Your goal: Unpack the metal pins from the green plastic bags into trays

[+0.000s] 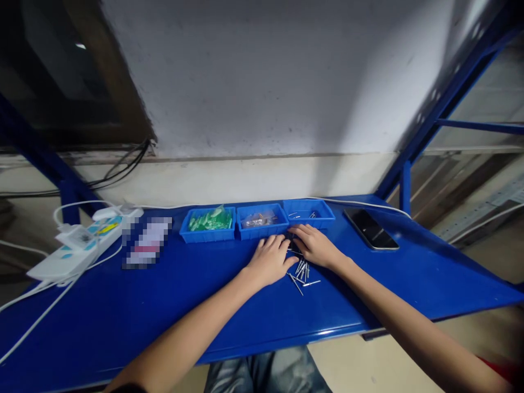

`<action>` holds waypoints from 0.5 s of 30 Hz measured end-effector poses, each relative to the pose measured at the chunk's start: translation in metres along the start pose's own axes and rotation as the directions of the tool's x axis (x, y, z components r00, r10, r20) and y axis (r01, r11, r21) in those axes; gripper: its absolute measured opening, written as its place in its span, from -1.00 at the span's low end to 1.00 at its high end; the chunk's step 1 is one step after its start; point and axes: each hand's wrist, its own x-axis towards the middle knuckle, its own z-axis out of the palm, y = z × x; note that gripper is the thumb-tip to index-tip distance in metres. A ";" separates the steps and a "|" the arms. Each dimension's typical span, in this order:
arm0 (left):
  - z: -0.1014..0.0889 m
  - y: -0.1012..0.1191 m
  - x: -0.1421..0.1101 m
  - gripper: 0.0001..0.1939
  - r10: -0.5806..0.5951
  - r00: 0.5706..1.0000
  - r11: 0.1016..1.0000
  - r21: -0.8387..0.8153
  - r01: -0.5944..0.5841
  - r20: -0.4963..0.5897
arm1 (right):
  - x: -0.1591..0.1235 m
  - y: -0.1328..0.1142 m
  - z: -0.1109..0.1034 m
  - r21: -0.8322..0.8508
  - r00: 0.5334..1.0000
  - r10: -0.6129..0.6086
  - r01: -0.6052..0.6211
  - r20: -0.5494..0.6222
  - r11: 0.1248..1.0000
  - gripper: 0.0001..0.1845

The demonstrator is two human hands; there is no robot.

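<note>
Several thin silver pins that look like blind rivets (303, 270) lie in a loose pile on the blue table, just in front of my hands. My left hand (270, 259) rests palm down to the left of the pile, fingers stretched forward and thumb apart, reaching over its edge. From the right, my right hand (313, 245) leans over the far end of the pile, its fingers bent a little and apart. The two hands' fingertips nearly meet before the bins, and partly hide a few rivets there. A blue bin (323, 221) behind my right hand holds a few more rivets.
A middle blue bin (262, 234) holds small items in clear plastic; the left blue bin (208, 236) holds green packets. A black phone (371, 229) lies at right. At left are a blurred-out patch (147, 243) and a white power strip (77, 254) with cables.
</note>
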 end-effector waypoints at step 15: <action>-0.003 -0.008 -0.016 -0.57 -0.070 0.997 0.997 -0.010 0.070 -0.033 | -0.009 -0.008 -0.006 -0.001 0.997 0.077 -0.077 0.005 0.997 -0.62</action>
